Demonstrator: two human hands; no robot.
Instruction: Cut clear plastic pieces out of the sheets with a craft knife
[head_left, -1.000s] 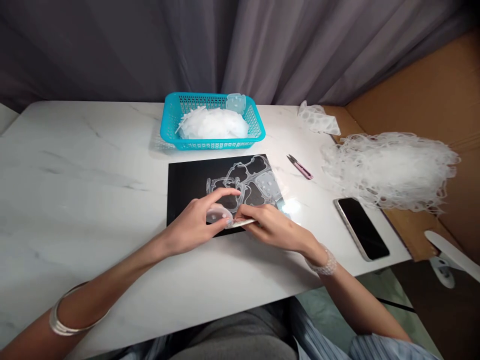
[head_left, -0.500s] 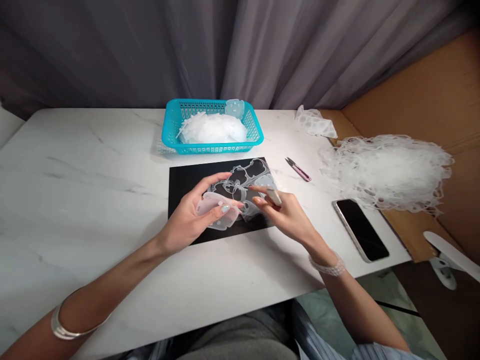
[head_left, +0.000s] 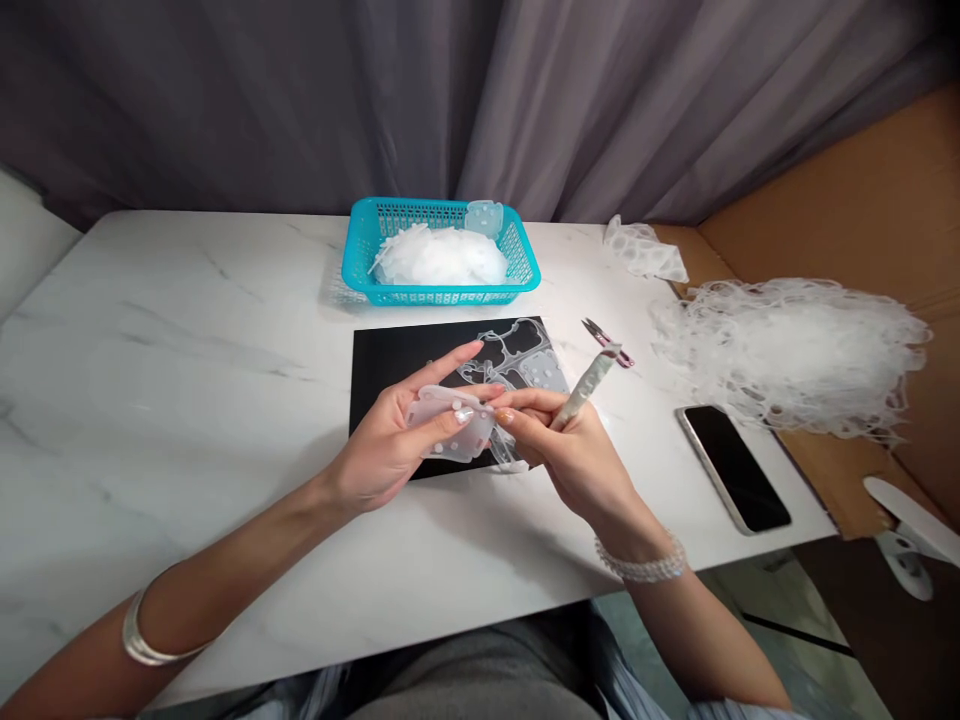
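My left hand [head_left: 394,440] is closed on a clear plastic piece [head_left: 450,432] with white dots, held a little above the black mat [head_left: 390,362]. My right hand [head_left: 570,445] grips a pale pen-like craft knife [head_left: 585,385], its upper end pointing up and right, and its fingertips meet the plastic piece. A clear plastic sheet with cut-out holes [head_left: 525,362] lies on the mat's far right part and trails to the piece in my hands.
A turquoise basket [head_left: 360,268] of white plastic pieces stands behind the mat. Small purple snips [head_left: 607,343] lie right of the mat. A black phone [head_left: 733,468], a heap of clear plastic offcuts [head_left: 787,345] and a cardboard box [head_left: 862,210] are at the right.
Both hands lifted off the mat and drew toward me with the plastic piece. My right hand turned the knife so that it points up and right. The view shifted slightly.
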